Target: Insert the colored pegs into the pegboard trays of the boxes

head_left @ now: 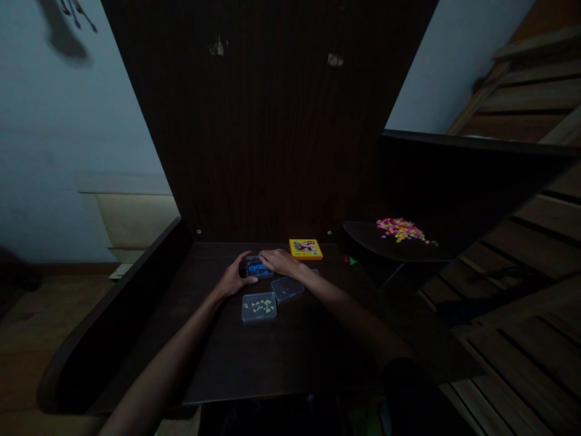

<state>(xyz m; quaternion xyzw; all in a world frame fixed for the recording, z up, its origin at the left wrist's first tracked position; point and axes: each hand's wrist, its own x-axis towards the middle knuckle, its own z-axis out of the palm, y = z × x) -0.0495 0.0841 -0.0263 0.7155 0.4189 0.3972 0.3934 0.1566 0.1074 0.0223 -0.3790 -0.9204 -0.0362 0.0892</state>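
A small clear plastic box with blue pieces in it lies on the dark desk between my hands. My left hand grips its left side, thumb at the near edge and fingers at the far edge. Over its right end rests my right hand, its fingers bent down at the box; what the fingertips hold, if anything, is hidden. Nearer to me sits a shallow clear tray with several pale yellowish pieces. Beside it, under my right forearm, is another clear tray with a few tiny bits.
A yellow box with a printed picture stands behind my right hand. Small red and green items lie to its right. Colourful small pieces are heaped on the side shelf. A raised dark side board bounds the desk at left.
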